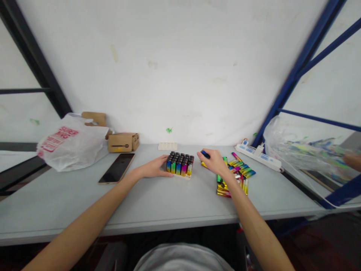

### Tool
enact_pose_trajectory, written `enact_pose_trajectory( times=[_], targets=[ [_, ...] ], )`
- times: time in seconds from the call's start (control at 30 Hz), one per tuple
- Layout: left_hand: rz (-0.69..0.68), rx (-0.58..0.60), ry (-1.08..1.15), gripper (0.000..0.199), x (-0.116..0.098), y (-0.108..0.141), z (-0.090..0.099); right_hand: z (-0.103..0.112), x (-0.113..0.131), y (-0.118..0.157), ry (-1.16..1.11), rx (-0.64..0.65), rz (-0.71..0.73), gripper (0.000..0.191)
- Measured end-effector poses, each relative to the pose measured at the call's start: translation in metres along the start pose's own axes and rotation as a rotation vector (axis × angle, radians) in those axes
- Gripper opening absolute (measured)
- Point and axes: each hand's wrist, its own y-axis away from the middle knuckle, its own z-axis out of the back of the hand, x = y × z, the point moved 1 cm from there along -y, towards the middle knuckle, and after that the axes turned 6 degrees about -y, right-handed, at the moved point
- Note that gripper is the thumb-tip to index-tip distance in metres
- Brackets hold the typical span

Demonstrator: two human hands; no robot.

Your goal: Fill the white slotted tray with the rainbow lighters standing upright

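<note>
Several lighters [180, 165] with black tops and shiny multicoloured bodies stand upright, packed in rows in a white tray [186, 177]. My left hand [154, 168] grips the left side of this block, thumb at the front and fingers toward the back. To the right of the tray, my right hand [213, 160] is closed around a single lighter [205, 154], whose dark blue end sticks out to the left. A loose pile of colourful lighters [243, 169] lies on the table beneath and beside my right wrist, partly hidden by my hand and forearm.
A black-screened phone [117, 168], a small cardboard box [123, 143] and a white plastic bag [75, 141] are on the left. A white tray-like piece [167, 146] lies by the wall. At right are a power strip [259, 156], blue frame posts and another person's blurred hand [353, 162].
</note>
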Motion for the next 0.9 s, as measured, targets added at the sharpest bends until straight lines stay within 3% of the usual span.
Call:
enact_pose_trajectory(
  times=[0.2,0.4,0.53,0.7,0.9],
  targets=[
    [-0.018,-0.011,-0.005,0.089,0.003,-0.001,-0.001,-0.006,0.005,0.002,0.009,0.007,0.044,0.028],
    [0.007,-0.014,-0.001,0.091,0.002,0.000,-0.001,-0.008,0.004,0.001,-0.004,0.098,0.069,0.036],
    [-0.019,-0.012,0.011,0.089,0.001,0.000,-0.001,-0.001,0.002,-0.001,-0.039,0.162,0.115,0.042],
    [-0.011,-0.015,0.019,0.092,0.001,-0.002,-0.002,0.019,0.005,-0.001,-0.095,0.140,0.183,0.042],
    [-0.011,0.002,0.019,0.093,0.003,-0.003,-0.003,0.027,0.011,0.007,-0.259,0.325,0.052,0.041]
  ],
)
